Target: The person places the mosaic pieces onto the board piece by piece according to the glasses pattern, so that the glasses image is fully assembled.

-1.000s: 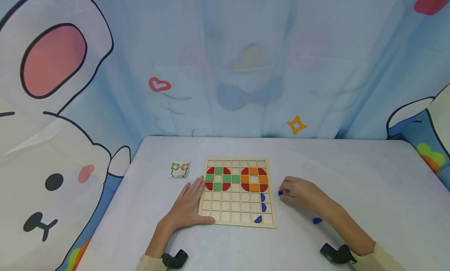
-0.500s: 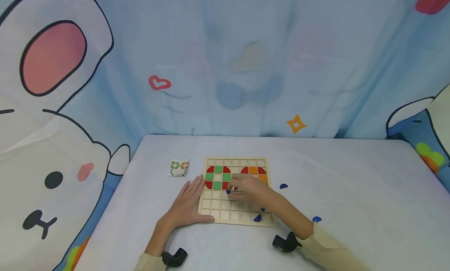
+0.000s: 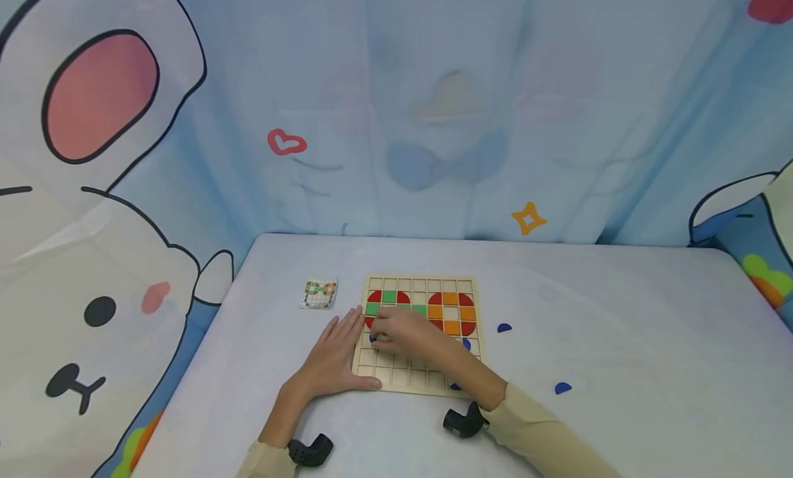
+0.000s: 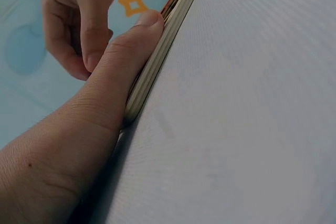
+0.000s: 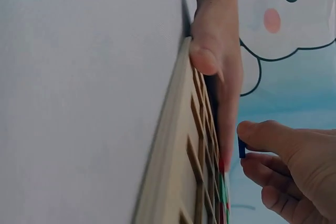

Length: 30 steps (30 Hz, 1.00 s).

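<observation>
My left hand (image 3: 333,357) lies with fingers spread along the left side of a wooden grid board (image 3: 409,377), its thumb on the near edge. Over the board's left part, my right hand (image 3: 405,333) pinches a small blue piece (image 5: 241,148) between thumb and fingertips, seen edge-on in the right wrist view. Red, green and orange pieces fill cells in the upper rows; the right hand covers some. A blue half-round piece (image 3: 467,343) sits in the right column, and another blue piece (image 3: 456,386) shows partly beside the right forearm near the front edge.
A small pattern card (image 3: 319,294) lies left of the board. On the white table to the right are two loose blue half-round pieces, a farther one (image 3: 504,328) and a nearer one (image 3: 563,388). A printed curtain (image 3: 434,120) hangs behind the table.
The right hand has come leftward from the table right of the board to over its left cells, carrying the blue piece. The left hand stays in place; the view has shifted slightly.
</observation>
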Each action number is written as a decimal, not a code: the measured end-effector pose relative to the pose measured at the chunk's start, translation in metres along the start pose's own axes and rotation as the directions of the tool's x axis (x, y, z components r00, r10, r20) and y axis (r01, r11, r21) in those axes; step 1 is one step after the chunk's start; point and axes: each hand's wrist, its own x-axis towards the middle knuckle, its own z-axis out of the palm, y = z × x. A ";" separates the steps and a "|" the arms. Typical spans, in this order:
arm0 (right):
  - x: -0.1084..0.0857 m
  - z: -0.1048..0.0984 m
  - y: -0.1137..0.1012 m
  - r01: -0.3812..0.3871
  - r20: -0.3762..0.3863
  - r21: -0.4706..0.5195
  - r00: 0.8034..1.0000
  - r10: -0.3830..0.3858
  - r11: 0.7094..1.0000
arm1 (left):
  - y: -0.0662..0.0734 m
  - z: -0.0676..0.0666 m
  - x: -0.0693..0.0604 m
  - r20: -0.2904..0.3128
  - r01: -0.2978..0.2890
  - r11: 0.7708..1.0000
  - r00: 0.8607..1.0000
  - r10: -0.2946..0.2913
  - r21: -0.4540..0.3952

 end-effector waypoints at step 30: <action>0.005 0.014 -0.014 -0.044 -0.002 -0.131 0.999 0.045 0.990 | 0.000 0.001 0.000 0.015 0.015 1.000 1.000 -0.015 0.004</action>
